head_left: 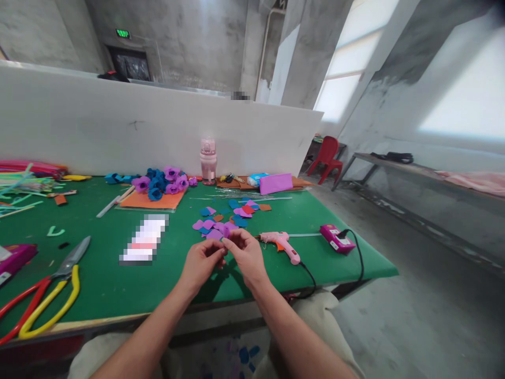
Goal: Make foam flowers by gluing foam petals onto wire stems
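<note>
My left hand (204,261) and my right hand (246,257) meet above the table's front part, fingertips pinched together. A small curled purple flower (226,230) shows at the fingertips of my right hand. What the left fingers pinch is hidden behind them. Just beyond the hands lie loose purple petals (215,235), with blue petals (240,221) and brown pieces (265,207) among them. To the right of my right hand a pink glue gun (281,242) rests on its side, a clear glue stick (305,235) sticking out of its back.
Large shears (65,273) with red and yellow handles lie left. Finished blue and purple flowers (163,181) sit on an orange sheet (152,199). A pink bottle (208,160) stands by the white partition (165,126). A purple power box (337,239) with a black cord is right.
</note>
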`<state>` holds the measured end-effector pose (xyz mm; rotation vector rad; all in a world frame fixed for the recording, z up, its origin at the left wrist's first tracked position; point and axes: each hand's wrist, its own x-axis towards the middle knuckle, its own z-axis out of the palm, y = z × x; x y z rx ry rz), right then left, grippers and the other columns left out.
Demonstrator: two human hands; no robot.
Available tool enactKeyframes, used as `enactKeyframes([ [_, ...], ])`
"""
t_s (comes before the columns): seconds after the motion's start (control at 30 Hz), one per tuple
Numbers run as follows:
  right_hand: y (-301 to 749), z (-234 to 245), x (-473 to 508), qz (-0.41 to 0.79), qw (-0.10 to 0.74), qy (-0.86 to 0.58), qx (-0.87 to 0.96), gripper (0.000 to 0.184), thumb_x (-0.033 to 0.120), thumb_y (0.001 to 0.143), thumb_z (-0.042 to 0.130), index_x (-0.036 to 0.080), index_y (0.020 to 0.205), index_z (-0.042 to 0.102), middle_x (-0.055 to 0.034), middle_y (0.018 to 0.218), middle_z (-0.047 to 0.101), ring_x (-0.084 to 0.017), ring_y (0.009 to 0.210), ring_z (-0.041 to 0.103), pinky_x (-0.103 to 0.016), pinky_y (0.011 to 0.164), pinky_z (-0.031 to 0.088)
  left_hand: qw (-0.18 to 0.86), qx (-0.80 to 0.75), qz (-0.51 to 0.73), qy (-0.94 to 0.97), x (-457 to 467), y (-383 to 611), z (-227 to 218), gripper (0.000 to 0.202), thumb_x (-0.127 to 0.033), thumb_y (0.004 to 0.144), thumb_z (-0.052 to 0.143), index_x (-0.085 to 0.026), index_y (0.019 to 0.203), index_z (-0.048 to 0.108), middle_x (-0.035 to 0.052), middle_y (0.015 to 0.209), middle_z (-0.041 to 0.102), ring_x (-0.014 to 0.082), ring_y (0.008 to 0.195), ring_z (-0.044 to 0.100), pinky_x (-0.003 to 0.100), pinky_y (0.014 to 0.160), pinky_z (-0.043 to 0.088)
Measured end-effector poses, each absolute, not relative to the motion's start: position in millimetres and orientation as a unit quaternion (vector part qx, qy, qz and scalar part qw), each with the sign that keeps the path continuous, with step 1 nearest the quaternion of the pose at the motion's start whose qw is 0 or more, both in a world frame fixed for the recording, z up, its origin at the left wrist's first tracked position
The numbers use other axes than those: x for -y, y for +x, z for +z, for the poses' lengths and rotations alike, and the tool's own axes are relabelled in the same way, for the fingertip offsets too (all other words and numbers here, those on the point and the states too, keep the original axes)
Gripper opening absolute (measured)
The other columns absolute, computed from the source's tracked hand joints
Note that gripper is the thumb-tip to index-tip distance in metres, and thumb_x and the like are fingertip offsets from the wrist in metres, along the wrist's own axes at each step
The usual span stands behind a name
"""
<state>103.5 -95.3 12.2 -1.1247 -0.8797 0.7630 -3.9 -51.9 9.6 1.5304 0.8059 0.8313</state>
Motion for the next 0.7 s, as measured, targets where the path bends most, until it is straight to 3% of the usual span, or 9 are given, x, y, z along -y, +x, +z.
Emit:
enactKeyframes([
  [0.47,95.1,12.5,101.9,0.178,0.652,-0.578,0.458,0.016,0.027,0.071,0.058,0.018,0.085,0.058,-0.0023,0.081,0.061,-0.014,0.072,0.056,-0.027,0.07,0.046,0.586,-0.334,0.374,0.637,50.8,-3.6,7.9,0.017,-0.031,0.065,0.063,-0.014,0.068,0.06,-0.0029,0.053,0.057,0.0091,0.046,0.051,0.02,0.048,0.041],
  [0.7,103.1,15.6,100.6,0.211,0.684,-0.538,0.445,0.02,0.034,0.081,0.048,0.018,0.086,0.058,-0.0017,0.076,0.06,-0.013,0.072,0.055,-0.024,0.068,0.045,0.636,-0.337,0.39,0.574,47.7,-5.0,8.4,0.025,-0.036,0.061,0.068,-0.014,0.067,0.058,-0.0019,0.055,0.056,0.0103,0.05,0.054,0.021,0.048,0.044],
])
